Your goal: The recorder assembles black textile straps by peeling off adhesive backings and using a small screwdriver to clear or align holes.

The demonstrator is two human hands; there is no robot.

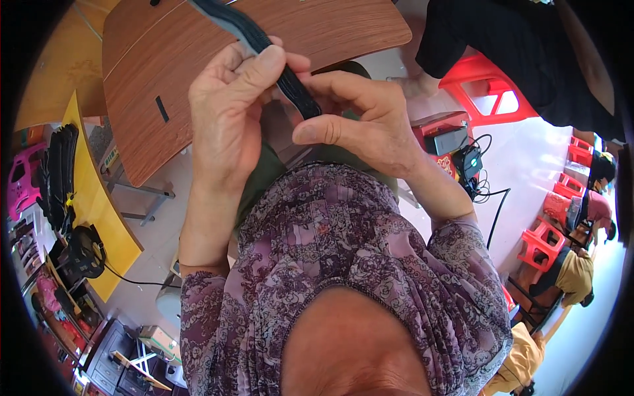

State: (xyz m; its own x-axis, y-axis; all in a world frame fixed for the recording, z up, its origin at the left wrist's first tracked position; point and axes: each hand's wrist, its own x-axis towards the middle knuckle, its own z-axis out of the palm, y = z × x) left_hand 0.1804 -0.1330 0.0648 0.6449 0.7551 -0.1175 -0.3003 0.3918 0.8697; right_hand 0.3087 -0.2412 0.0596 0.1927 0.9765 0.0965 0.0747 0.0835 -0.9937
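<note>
A long, narrow bundle of black fabric strips (254,34) with a grey edge slants over the brown wooden table, its near end in front of my chest. My left hand (228,109) pinches it around the middle, thumb on top, the other fingers curled beneath. At the near end my right hand (370,119) bends its fingers and thumb around the tip; its fingertips are partly hidden behind the bundle. The far end runs out of the picture at the top. A short dark strip (162,109) lies on the brown table (148,59) left of my left hand.
A yellow board (105,228) on the left holds a stack of long black strips (59,171) and a black device with a cable (86,251). Red plastic stools (489,86) stand on the right, beside a person in black (508,53). Other people sit at the far right.
</note>
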